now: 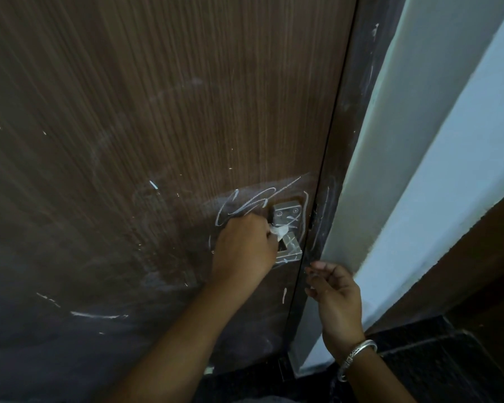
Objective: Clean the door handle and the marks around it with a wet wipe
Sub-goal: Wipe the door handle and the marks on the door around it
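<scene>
A square metal door handle (288, 228) is fixed near the right edge of a dark brown wooden door (157, 126). White chalk-like scribbles (245, 203) loop above and around the handle. My left hand (243, 247) grips a crumpled white wet wipe (367, 231) and presses it against the handle's left side. My right hand (336, 298) hovers below and to the right of the handle, by the door's edge, with fingers loosely curled and holding nothing. A silver bangle sits on that wrist.
More white streaks (98, 315) mark the lower left of the door. The dark door frame (352, 112) runs along the door's right edge, then a pale wall (448, 170). A black tiled floor (437, 359) lies at the bottom right.
</scene>
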